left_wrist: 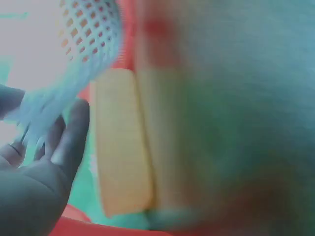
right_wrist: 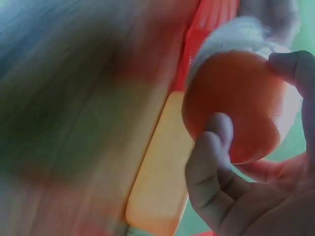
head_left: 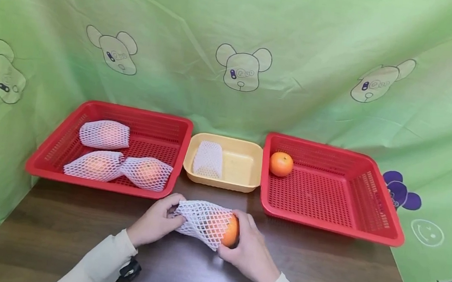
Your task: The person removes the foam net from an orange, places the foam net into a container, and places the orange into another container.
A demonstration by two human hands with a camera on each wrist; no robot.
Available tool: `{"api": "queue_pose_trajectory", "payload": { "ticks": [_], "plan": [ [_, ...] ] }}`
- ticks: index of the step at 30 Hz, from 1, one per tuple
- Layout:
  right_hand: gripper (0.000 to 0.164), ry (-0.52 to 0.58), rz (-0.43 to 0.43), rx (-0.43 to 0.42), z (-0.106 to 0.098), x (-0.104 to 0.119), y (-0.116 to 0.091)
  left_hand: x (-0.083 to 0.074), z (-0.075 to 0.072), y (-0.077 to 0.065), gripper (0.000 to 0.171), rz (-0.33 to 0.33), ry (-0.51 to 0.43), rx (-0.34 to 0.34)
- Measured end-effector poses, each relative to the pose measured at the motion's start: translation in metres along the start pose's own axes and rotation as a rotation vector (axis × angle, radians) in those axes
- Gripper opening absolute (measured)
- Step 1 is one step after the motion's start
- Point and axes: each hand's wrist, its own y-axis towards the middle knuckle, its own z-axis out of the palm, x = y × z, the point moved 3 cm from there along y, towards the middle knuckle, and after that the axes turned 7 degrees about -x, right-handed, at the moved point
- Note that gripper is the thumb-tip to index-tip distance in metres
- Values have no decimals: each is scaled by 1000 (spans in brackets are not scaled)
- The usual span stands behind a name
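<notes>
"Where is the orange (head_left: 231, 234)?"

"It's over the table (head_left: 181, 280), mostly inside a white net (head_left: 198, 219). Its right end pokes out bare. I can't tell if it touches the wood."

"Who has it?"

"The right hand (head_left: 253, 251) has its grip around the bare end. The left hand (head_left: 158, 219) has its grip pinching the net's other end."

"What's around them?"

"A yellow tray (head_left: 244, 166) sits just behind, with a spare net (head_left: 209, 158) lying in it. The tray is between two red baskets. The left basket (head_left: 91, 185) has three wrapped fruits (head_left: 97, 166) in it. The right basket (head_left: 316, 198) has a loose orange (head_left: 281, 164) near its left wall."

"Is anything in the way?"

"The right fingers hide a bit of the orange from above."

"And the room?"

"The table is brown wood with a shiny patch. Green cloth (head_left: 176, 61) hangs behind it and at both sides, with animal heads drawn on it."

"What do the wrist cameras show?"

"The right one shows the orange's smooth end up close, fingertips on it. The left one shows orange colour through the net's holes, but lots of it is blurry."
</notes>
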Motion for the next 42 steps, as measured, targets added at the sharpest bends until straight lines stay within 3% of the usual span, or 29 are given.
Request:
{"api": "queue_pose_trajectory", "payload": {
  "ticks": [3,6,9,12,18,21,24,28,33,36,39,42],
  "plan": [
    [76,-11,17,1,-6,-7,-5,-19,-5,7,18,53,31,0],
    [76,-15,45,12,-10,-14,-9,-43,-9,25,20,96,82,31],
    [75,-28,59,17,-13,-20,-12,-63,-14,58,26,111,145,63],
    [73,-34,53,18,-13,-24,-14,-75,-17,104,30,105,210,78],
    [73,-30,37,27,-10,-24,-17,-78,-10,192,35,51,334,143],
    [73,-27,40,36,-9,-24,-18,-74,-1,222,37,5,376,157],
    [74,-24,37,44,-8,-22,-20,-63,11,243,39,-32,443,181],
    [74,-24,21,57,-6,-19,-22,-39,28,258,43,-78,595,260],
    [75,-25,27,68,-7,-19,-24,-19,49,258,51,-108,775,345],
    [75,-18,37,70,-9,-21,-25,-22,58,255,49,-38,891,284],
    [76,-10,47,66,-13,-24,-26,-34,68,250,51,93,1026,201],
    [77,-12,51,53,-16,-27,-27,-45,82,242,51,191,1093,201]
  ]
}}
